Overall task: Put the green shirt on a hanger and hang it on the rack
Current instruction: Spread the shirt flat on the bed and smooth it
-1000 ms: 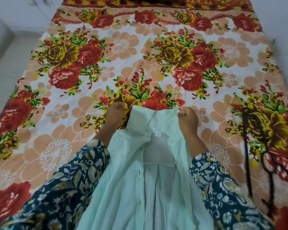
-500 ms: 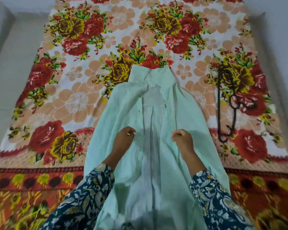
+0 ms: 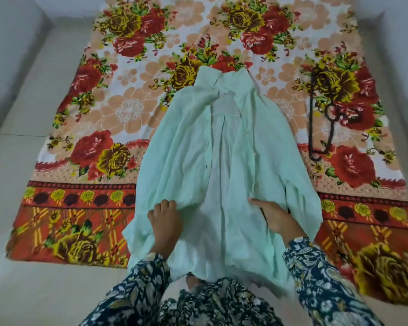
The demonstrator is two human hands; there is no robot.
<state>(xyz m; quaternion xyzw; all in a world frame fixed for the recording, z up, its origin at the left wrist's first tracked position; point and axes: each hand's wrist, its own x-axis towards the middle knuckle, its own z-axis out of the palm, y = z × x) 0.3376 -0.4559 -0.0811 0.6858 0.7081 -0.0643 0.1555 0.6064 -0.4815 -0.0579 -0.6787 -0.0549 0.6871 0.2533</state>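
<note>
The pale green shirt [image 3: 222, 161] lies front-open on the flowered sheet, collar at the far end and hem near me. My left hand [image 3: 165, 220] rests on the lower left front panel, fingers curled into the cloth. My right hand [image 3: 273, 217] lies on the lower right panel with its fingers stretched flat toward the middle. A dark hanger [image 3: 320, 114] lies on the sheet to the right of the shirt, apart from it, hook pointing toward me. No rack is in view.
The flowered sheet [image 3: 104, 137] covers the floor; bare pale tile [image 3: 21, 290] runs along the left and near side. Grey walls [image 3: 0, 55] rise at the far left and right. My patterned sleeves and clothing fill the bottom of the view.
My hands have slid from the collar down the shirt's front panels to near the hem, and my head has drawn back, so the whole shirt and the sheet's near border now show.
</note>
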